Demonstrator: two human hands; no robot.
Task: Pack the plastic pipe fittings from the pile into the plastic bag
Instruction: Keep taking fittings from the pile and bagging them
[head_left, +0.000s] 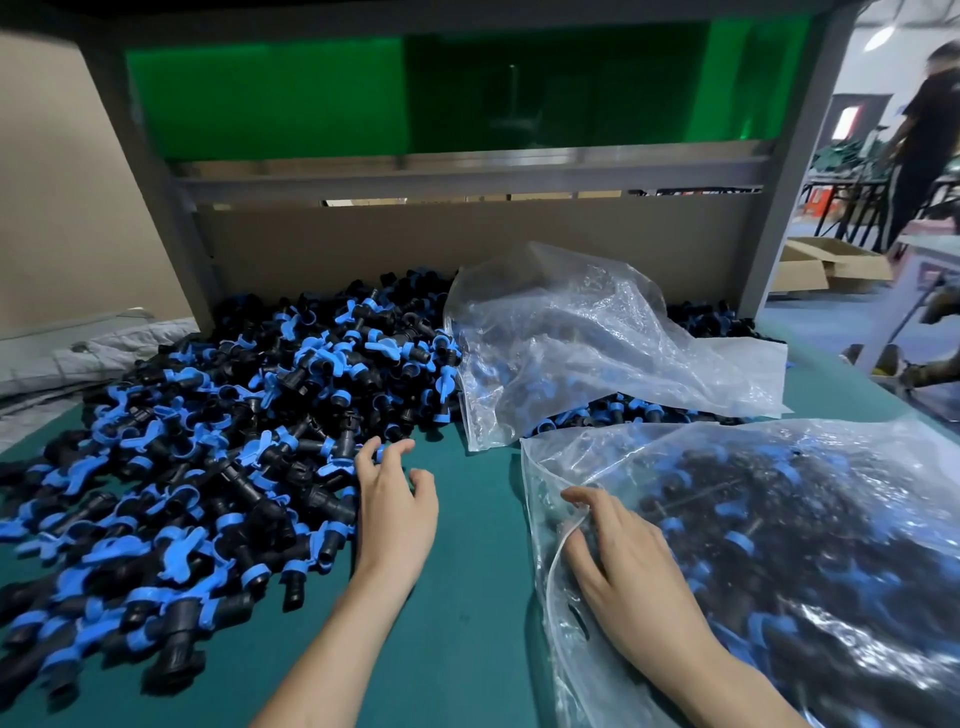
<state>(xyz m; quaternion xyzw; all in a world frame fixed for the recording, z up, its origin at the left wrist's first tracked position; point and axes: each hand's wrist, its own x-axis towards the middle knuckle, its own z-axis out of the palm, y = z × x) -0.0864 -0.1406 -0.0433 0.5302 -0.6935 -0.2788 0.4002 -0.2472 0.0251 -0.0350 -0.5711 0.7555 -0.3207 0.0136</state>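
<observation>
A large pile of black and blue plastic pipe fittings (218, 447) covers the left half of the green table. My left hand (397, 512) lies at the pile's right edge, fingers spread and loosely curved, fingertips touching the nearest fittings, holding nothing. A clear plastic bag (810, 561) full of fittings lies at the right front. My right hand (623, 566) rests on that bag near its open left edge, fingers on the plastic film.
A second clear bag (587, 343), crumpled and mostly empty, lies behind over more fittings. A cardboard panel (467, 244) and grey metal frame (156, 182) close off the back. A person (930, 135) walks at the far right by cardboard boxes (826, 265).
</observation>
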